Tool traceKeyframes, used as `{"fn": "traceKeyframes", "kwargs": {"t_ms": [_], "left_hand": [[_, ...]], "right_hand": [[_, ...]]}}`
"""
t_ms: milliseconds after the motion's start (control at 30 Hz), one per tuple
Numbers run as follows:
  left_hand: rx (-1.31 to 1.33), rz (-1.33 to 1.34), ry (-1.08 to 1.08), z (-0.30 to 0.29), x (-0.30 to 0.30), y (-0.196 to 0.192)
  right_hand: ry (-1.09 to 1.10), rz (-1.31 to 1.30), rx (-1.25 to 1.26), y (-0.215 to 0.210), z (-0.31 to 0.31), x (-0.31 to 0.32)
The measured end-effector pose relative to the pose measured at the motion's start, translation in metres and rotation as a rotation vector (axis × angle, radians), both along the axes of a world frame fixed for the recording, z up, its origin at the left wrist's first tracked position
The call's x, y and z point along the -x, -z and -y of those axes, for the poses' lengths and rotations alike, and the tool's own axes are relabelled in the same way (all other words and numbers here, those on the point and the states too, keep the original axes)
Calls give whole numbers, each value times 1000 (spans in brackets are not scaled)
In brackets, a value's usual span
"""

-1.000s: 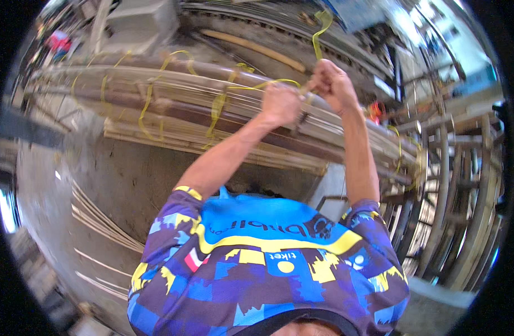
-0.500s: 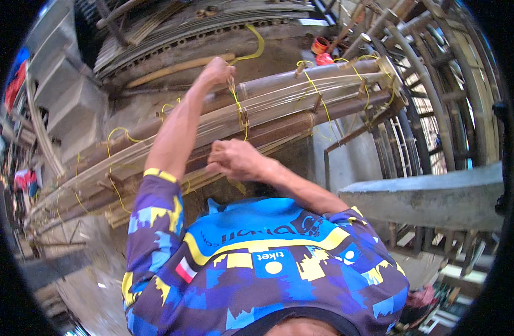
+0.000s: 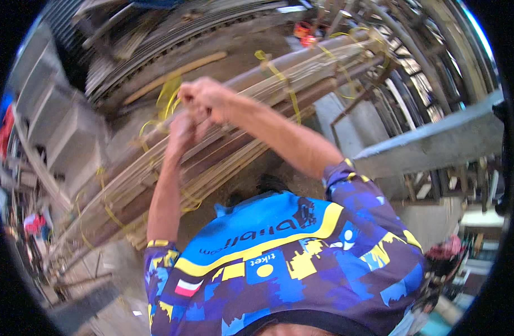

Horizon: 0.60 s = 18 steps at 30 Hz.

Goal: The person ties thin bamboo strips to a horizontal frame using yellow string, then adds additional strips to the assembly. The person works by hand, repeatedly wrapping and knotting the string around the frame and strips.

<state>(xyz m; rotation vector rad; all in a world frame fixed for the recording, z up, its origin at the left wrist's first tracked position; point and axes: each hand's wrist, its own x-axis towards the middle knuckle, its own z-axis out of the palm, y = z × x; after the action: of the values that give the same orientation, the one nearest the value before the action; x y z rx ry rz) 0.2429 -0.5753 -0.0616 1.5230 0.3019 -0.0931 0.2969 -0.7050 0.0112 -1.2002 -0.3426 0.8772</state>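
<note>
My two hands are together over a long bundle of thin pale strips [image 3: 240, 103], which lies lengthwise between dark round poles [image 3: 299, 56]. A yellow strap [image 3: 170, 96] hangs in a loop off their left side. My right hand [image 3: 209, 98], on top, is closed with the strap at its fingertips. Just below and touching it, my left hand [image 3: 185, 131] is closed too; the right hand partly covers its fingers, and motion blurs both. More yellow ties [image 3: 289, 89] cross the bundle toward its right end, and another yellow tie [image 3: 114, 215] crosses it toward the left end.
A loose wooden pole [image 3: 175, 75] lies on the floor beyond the bundle. Concrete steps [image 3: 72, 131] rise at the left, and a concrete beam [image 3: 430, 148] juts in at the right. Stacked poles [image 3: 425, 61] and a red container [image 3: 303, 31] stand at the far right.
My right hand has moved up and left from the near side to join the left hand. My left hand has come down and left, and the yellow strap now trails to their left.
</note>
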Motion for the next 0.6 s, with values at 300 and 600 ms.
{"fn": "traceKeyframes", "kwargs": {"t_ms": [300,600], "left_hand": [[-933,53,396,20,-26,-41],[-1045,166,438,1,-61,-26]], "right_hand": [[-294,535,768,14,-24,-106],[-409,1329,402,-4,32,59]]}}
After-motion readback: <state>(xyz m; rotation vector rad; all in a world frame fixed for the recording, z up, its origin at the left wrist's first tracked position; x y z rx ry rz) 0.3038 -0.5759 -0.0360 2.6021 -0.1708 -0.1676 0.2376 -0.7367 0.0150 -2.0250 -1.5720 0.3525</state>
